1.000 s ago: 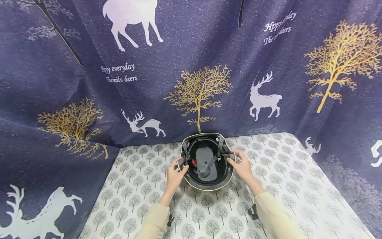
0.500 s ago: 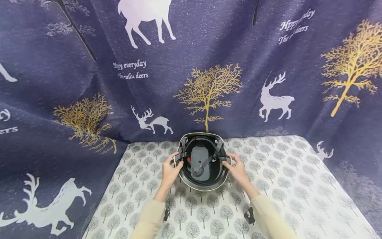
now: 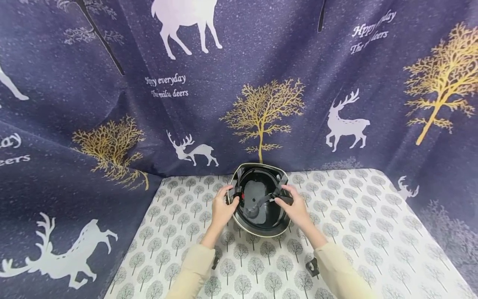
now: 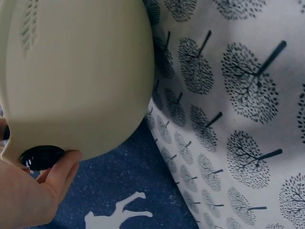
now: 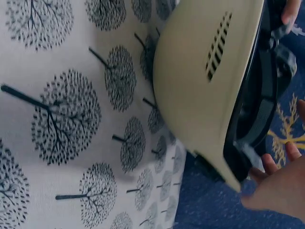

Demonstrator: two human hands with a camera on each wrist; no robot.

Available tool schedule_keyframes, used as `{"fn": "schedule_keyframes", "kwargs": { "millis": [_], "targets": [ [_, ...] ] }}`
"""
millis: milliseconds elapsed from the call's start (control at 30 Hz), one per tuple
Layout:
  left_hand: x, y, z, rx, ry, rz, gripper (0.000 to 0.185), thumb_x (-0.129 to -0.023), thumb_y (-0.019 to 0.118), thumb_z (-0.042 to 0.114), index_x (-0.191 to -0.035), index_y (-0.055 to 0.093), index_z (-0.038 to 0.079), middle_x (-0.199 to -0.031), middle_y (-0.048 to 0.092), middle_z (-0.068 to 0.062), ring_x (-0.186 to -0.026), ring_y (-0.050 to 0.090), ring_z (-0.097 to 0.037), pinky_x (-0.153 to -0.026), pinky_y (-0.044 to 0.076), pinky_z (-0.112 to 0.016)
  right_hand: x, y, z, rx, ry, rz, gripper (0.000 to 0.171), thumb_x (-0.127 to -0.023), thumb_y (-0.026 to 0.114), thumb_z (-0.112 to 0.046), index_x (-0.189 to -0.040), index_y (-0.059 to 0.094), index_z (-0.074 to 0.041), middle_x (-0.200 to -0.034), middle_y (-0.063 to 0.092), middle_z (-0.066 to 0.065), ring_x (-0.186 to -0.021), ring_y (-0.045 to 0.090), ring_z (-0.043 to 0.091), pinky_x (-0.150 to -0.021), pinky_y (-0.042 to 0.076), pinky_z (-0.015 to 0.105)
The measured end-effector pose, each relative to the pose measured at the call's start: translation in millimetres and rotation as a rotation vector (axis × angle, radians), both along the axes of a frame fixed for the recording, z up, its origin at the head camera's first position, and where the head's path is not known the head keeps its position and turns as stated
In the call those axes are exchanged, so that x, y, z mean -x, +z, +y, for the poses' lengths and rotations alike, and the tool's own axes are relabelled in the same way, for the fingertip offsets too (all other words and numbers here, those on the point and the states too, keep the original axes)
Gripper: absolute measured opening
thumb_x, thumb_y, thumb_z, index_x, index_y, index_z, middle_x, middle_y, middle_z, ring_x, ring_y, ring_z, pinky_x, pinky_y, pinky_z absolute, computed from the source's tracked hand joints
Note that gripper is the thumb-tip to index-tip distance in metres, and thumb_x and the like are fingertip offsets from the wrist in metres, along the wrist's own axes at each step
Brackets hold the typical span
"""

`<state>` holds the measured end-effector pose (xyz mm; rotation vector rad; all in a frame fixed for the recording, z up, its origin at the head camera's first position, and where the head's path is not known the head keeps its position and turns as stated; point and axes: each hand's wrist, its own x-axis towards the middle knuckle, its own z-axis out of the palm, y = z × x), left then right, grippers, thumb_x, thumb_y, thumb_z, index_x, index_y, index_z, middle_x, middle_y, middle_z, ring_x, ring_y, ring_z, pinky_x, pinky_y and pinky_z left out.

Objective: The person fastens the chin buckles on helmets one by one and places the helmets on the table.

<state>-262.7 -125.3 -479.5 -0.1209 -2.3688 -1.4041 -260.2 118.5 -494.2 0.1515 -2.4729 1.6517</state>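
A helmet [image 3: 257,230] lies upside down on the cloth, its hollow facing up. Its outer shell is cream with slotted vents, as both wrist views show, and the inside is black. Grey straps with buckles cross the hollow, and a small red piece shows at the left. My left hand [image 3: 223,209] grips the left rim, one finger against a black oval piece [image 4: 42,157] on the shell. Over the right rim, my right hand [image 3: 296,209] pinches a dark strap [image 5: 250,153] between thumb and fingers; the exact contact is partly hidden.
The table has a white cloth [image 3: 168,224] with a grey tree print. Behind it hangs a dark blue curtain [image 3: 231,62] with deer and golden trees. A small black strap piece [image 3: 312,266] shows by the right sleeve, another [image 3: 215,261] by the left.
The helmet has shifted a little to the right and turned slightly since half a second ago. My left hand moved right with it; my right hand's fingers slid inward from the rim onto the strap.
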Motion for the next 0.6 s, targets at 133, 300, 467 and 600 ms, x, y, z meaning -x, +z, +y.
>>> {"fn": "schedule_keyframes", "kwargs": {
  "millis": [133, 300, 467, 600],
  "targets": [
    [-1.0, 4.0, 3.3, 0.028, 0.013, -0.002, 0.041, -0.077, 0.069, 0.012, -0.117, 0.062, 0.007, -0.130, 0.057, -0.013, -0.103, 0.058, -0.029, -0.089, 0.048, -0.045, -7.7, 2.3, -8.1, -0.019, 0.015, 0.004, 0.055, -0.084, 0.069, -0.025, -0.133, 0.048, -0.010, -0.141, 0.043, 0.019, -0.132, 0.039, 0.039, -0.110, 0.030, 0.058],
    [-1.1, 5.9, 6.4, 0.065, 0.027, 0.000, 0.041, -0.077, 0.070, 0.015, -0.118, 0.062, 0.009, -0.127, 0.059, -0.011, -0.102, 0.058, -0.027, -0.084, 0.049, -0.043, -21.4, 2.1, -20.2, -0.006, 0.116, -0.002, 0.056, -0.082, 0.070, -0.023, -0.133, 0.048, -0.011, -0.141, 0.044, 0.017, -0.131, 0.040, 0.039, -0.110, 0.031, 0.056],
    [-0.2, 8.7, 10.8, 0.121, 0.027, 0.007, 0.042, -0.078, 0.071, 0.019, -0.118, 0.062, 0.011, -0.128, 0.058, -0.012, -0.102, 0.059, -0.028, -0.084, 0.049, -0.045, -34.9, 3.1, -35.0, 0.041, 0.239, -0.026, 0.058, -0.081, 0.071, -0.023, -0.133, 0.048, -0.012, -0.141, 0.043, 0.016, -0.129, 0.042, 0.040, -0.108, 0.034, 0.055],
    [-0.7, 12.4, 16.5, 0.172, 0.012, 0.029, 0.041, -0.079, 0.071, 0.022, -0.118, 0.062, 0.010, -0.130, 0.056, -0.014, -0.102, 0.060, -0.029, -0.086, 0.050, -0.046, -41.3, 4.3, -45.5, 0.069, 0.300, -0.086, 0.060, -0.082, 0.071, -0.026, -0.136, 0.046, -0.017, -0.142, 0.043, 0.013, -0.133, 0.039, 0.039, -0.110, 0.032, 0.056]
  ]
}}
